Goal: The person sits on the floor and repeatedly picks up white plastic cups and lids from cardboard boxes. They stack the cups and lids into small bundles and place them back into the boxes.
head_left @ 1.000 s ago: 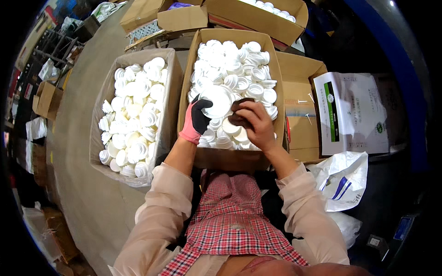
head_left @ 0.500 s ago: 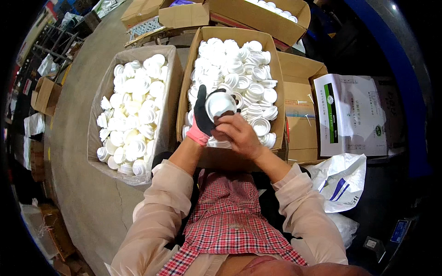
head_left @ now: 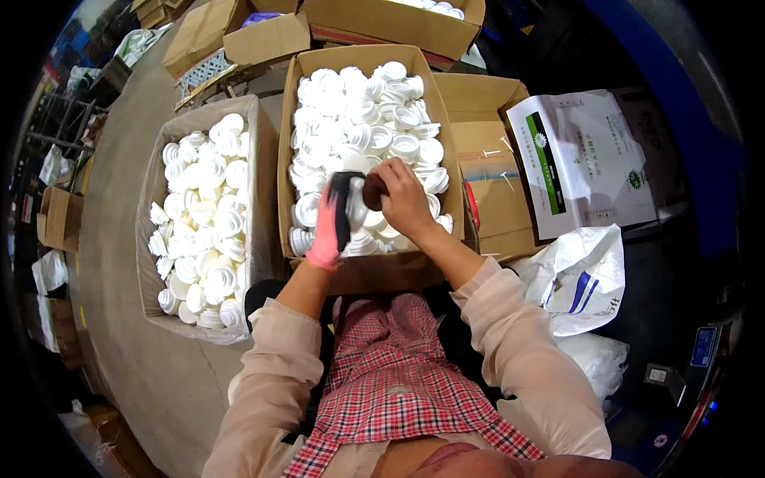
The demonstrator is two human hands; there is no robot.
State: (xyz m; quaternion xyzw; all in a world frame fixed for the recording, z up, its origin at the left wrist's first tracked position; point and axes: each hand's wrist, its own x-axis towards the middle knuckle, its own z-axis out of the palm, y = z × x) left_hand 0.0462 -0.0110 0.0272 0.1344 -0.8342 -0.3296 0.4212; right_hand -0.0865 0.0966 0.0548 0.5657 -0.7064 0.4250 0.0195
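My left hand [head_left: 335, 219], in a black and pink glove, is closed on a white plastic cap [head_left: 356, 209], blurred and tilted, above the middle cardboard box [head_left: 358, 271] heaped with white caps [head_left: 358, 119]. My bare right hand [head_left: 398, 195] is at its right, its fingers curled on a dark brown piece [head_left: 374, 191], perhaps a cloth or pad, against or beside the held cap; whether they touch is unclear.
A plastic-lined box of white caps [head_left: 203, 215] stands at left. At right lie an open carton [head_left: 486, 215] with small white pieces, a printed sheet [head_left: 586, 159] and a white sack [head_left: 586, 279]. More cartons [head_left: 382, 24] stand behind.
My right hand has risen from below the held cap to beside its upper part. My left hand has turned, tipping the cap more edge-on. The whole view has shifted slightly.
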